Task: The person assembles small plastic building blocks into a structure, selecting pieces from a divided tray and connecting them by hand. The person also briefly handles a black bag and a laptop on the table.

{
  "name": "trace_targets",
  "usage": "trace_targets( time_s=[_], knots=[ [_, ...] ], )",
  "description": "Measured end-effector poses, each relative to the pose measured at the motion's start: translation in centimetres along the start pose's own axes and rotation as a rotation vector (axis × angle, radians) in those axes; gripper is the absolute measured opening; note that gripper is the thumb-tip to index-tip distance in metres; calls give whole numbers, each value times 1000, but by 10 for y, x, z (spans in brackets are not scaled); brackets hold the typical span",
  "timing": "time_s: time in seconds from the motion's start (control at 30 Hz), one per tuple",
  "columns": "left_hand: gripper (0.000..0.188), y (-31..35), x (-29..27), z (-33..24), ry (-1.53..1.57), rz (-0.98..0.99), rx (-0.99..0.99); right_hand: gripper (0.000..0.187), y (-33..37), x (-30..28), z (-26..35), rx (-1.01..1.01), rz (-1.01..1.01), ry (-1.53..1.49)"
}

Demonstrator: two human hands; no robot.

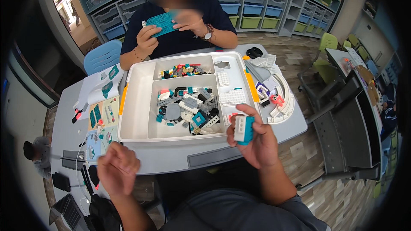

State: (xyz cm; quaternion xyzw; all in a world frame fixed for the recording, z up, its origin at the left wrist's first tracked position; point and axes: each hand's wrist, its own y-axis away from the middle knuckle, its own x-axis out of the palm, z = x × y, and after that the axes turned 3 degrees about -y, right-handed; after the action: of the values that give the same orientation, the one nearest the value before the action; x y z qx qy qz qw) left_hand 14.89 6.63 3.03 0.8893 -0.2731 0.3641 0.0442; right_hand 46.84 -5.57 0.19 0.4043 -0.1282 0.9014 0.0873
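My right hand (262, 147) is closed around a small white and teal building block (244, 130), held up over the near right edge of the tray. Its white face has a row of round holes. My left hand (118, 169) hangs over the near left part of the table with its fingers curled in; anything inside them is hidden. In front of me stands a white sorting tray (136, 122) with yellow side handles. Its middle compartment holds loose building pieces (188, 107) in grey, white, teal and black.
Across the table, a person (188, 32) holds a teal studded plate (161, 24) in both hands. Instruction sheets (105, 115) lie left of the tray. White curved track pieces (284, 102) and a coral figure (277, 99) are on the right. A dark chair (342, 124) stands beyond the table.
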Motion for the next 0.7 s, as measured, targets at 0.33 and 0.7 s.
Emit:
trace_targets(
  time_s=[0.33, 0.7],
  knots=[
    [58, 2, 65, 72, -346, 280, -510, 44, 12, 30, -29, -708, 347, 1186],
    [55, 9, 76, 91, -1104, 173, 161, 46, 25, 39, -32, -370, 64, 814]
  ],
)
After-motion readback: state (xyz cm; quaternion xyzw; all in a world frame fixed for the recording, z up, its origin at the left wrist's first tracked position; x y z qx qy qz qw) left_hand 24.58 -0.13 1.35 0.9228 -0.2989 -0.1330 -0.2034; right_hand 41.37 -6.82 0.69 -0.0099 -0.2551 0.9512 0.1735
